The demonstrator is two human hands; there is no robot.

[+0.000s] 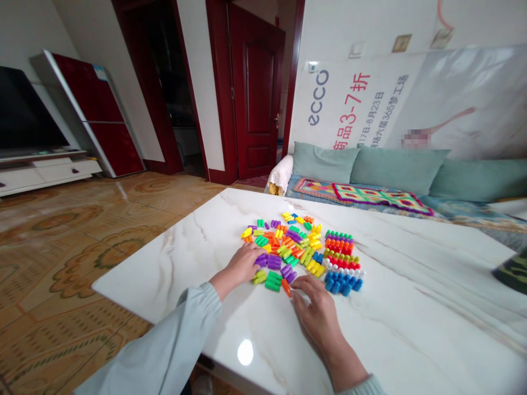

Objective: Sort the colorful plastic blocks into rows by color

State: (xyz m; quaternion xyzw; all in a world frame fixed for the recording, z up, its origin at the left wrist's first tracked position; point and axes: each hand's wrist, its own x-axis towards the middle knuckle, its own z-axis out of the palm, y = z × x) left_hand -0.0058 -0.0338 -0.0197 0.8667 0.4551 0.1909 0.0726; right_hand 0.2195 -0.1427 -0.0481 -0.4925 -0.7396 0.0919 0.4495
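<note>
Small, glossy plastic pieces in many colours, shaped like short rounded pegs, lie grouped on a white marble-patterned table (197, 241). My left hand (242, 266) rests at the near left of the group, its fingers stretched out at a purple piece (261, 260). Beside those fingertips are more purple pieces (274, 261), light green pieces (259, 277) and green pieces (273, 281). My right hand (316, 304) has its fingers bent and thumb apart, close to an orange piece (286, 287); whether it touches that piece I cannot tell.
Right of the loose group, blue pieces (343, 283), white pieces (343, 266) and other colours stand in tidy rows. Past the table is a sofa with green cushions (397, 169). A dark camouflage-patterned object (513, 273) sits at the right edge.
</note>
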